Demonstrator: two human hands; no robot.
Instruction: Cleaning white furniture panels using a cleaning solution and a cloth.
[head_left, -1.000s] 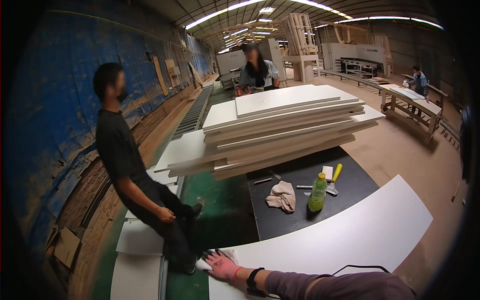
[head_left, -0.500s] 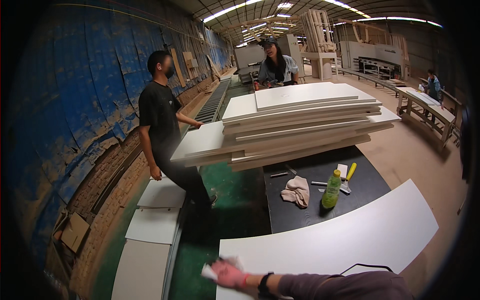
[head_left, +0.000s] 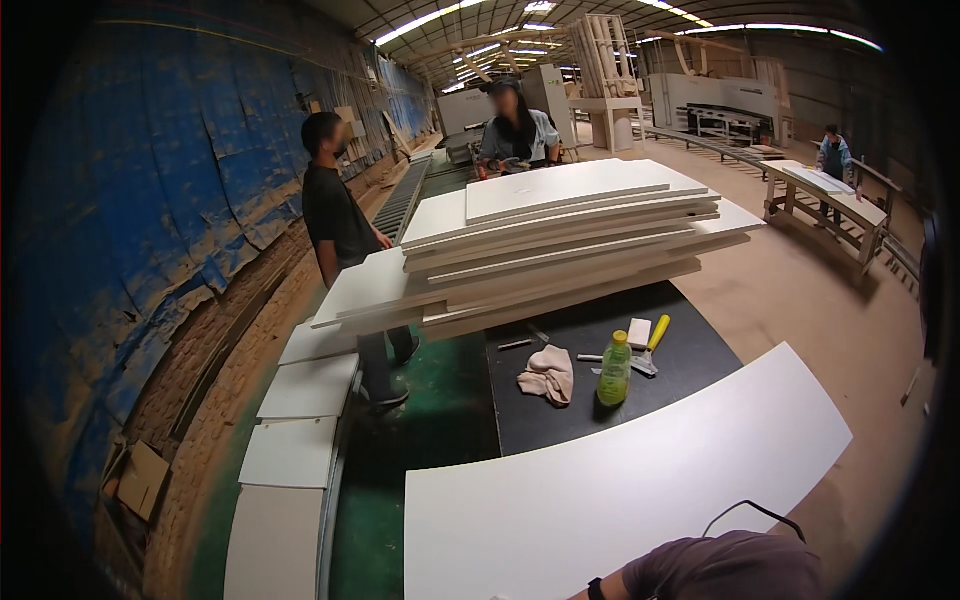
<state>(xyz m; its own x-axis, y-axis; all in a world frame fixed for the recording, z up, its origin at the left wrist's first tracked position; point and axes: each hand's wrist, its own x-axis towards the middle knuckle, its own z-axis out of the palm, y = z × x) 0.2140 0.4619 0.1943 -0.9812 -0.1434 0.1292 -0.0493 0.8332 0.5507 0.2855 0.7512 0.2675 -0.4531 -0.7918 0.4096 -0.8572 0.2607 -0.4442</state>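
A long white panel (head_left: 620, 490) lies right in front of me across the near end of a black table (head_left: 690, 350). Only my grey sleeve (head_left: 730, 565) and a dark wristband (head_left: 597, 590) show at the lower edge, over the panel's near side. Neither of my hands is in view. A tall, uneven stack of white panels (head_left: 560, 240) rests on the table's far end. Between stack and panel sit a green bottle (head_left: 614, 370), a crumpled beige cloth (head_left: 548, 375) and a yellow-handled scraper (head_left: 652, 340).
A person in a black shirt (head_left: 340, 220) stands at the stack's left end, another person (head_left: 515, 130) behind it. Several white boards (head_left: 300, 440) lie along a conveyor at left, beside a blue wall. A third person (head_left: 832, 155) works at a far-right bench.
My pink-gloved left hand lay on the panel's near-left corner and has dropped out of view. The person in black rose from a crouch and moved to the stack.
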